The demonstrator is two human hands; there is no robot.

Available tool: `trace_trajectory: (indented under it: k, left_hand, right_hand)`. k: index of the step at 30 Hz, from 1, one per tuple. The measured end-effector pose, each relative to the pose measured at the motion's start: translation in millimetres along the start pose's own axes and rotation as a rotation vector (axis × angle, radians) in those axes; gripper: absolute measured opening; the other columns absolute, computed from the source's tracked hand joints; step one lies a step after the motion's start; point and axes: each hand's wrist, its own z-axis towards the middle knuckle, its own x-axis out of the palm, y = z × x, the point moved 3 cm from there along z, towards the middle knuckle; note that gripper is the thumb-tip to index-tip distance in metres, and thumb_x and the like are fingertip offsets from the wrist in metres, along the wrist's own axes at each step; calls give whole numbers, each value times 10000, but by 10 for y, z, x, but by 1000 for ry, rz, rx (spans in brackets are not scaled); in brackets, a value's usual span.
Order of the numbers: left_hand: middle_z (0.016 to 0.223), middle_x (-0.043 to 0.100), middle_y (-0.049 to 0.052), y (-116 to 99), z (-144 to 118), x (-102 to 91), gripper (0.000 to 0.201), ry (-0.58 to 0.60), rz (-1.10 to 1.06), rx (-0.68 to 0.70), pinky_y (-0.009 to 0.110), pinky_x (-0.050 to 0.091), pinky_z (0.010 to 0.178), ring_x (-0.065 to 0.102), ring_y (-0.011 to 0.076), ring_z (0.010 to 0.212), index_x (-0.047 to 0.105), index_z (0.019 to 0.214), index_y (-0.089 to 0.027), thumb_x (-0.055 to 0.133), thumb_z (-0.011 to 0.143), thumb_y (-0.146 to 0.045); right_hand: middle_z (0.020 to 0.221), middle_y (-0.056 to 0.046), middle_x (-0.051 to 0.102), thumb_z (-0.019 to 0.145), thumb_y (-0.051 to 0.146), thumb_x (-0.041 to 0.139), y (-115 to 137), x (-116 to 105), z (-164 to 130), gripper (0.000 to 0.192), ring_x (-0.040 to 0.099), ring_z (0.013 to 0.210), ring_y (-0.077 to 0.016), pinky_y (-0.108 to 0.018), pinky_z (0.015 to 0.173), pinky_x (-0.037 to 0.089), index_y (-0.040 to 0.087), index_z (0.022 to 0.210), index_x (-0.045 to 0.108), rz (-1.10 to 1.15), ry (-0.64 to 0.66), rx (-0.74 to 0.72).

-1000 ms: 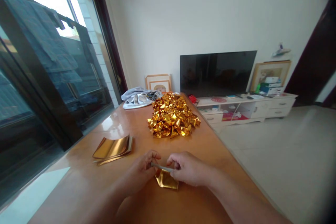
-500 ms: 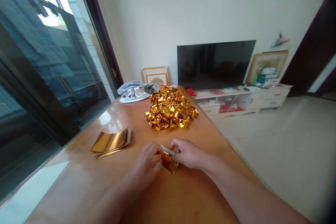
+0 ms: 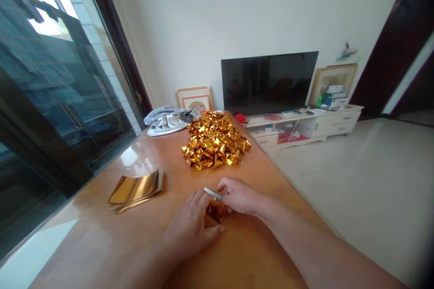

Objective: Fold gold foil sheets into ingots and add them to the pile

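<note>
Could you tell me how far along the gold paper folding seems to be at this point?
A large pile of folded gold pieces already sits mid-table. The left hand and right hand are pinching one gold sheet, partly folded. A stack of flat gold sheets lies unfolded to the left.

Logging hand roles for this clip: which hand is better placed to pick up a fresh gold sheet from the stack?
Left, probably. The left hand lies nearer the stack, which sits on its side of the table. The right hand would have to cross over while pinching the foil piece.
</note>
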Motion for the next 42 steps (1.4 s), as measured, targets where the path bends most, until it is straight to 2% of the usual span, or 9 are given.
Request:
trace_trajectory:
  k: [8,14,19,22,25,28,32,36,42]
  left_hand:
    - [1134,592,83,-94,1,15,340,-1,179,-11,386,440,859,540,282,1037,576,1098,-240,670,783,-327]
    - [1067,631,79,-173,17,8,246,17,302,14,397,423,833,559,278,972,594,1026,-234,619,781,-241]
    - [1011,639,69,-212,20,20,162,30,364,83,389,423,822,564,263,948,619,969,-234,585,812,-212]
    - [1000,638,65,-220,13,18,126,21,399,92,389,427,820,565,254,935,623,951,-230,553,848,-212]
    - [989,641,59,-216,7,21,111,22,418,107,393,428,823,566,249,928,624,944,-228,557,856,-217]
    - [968,646,47,-203,0,25,134,14,415,130,402,425,839,568,244,918,627,981,-234,556,868,-218]
    - [925,650,43,-193,4,18,139,3,417,146,408,426,826,570,245,889,628,1000,-232,529,901,-235]
    - [901,658,47,-200,28,-3,169,18,422,149,416,427,837,583,238,863,635,951,-228,468,954,-256]
    - [942,687,39,-160,47,-16,232,41,389,124,462,401,952,619,235,906,642,1046,-245,417,1002,-279]
  right_hand:
    - [659,29,652,762,225,650,25,-15,-9,268,542,467,-96,-190,476,389,200,1011,555,49,8,37]
    - [601,46,618,747,238,609,38,-20,-40,292,516,441,-106,-183,415,319,219,1033,552,27,58,80]
    - [608,27,621,764,255,565,38,-88,-41,196,537,483,-109,-194,458,346,192,939,626,-148,70,26]
    - [725,22,673,715,236,612,117,-201,-90,199,563,607,-102,-179,522,353,189,898,673,-298,3,-121]
    - [761,32,689,731,233,578,201,-253,-167,203,562,640,-102,-180,533,341,203,883,710,-439,82,-220]
    - [744,39,693,736,274,589,242,-251,-232,204,559,606,-108,-195,513,323,231,875,732,-604,193,-216]
    - [778,35,712,718,268,599,269,-242,-271,198,591,641,-125,-206,521,326,257,863,734,-750,220,-199]
    - [811,30,720,701,268,613,282,-241,-286,226,604,659,-135,-206,514,328,262,895,728,-780,250,-213]
    - [818,24,726,711,235,601,280,-243,-299,250,613,657,-131,-202,522,336,250,929,722,-789,285,-216]
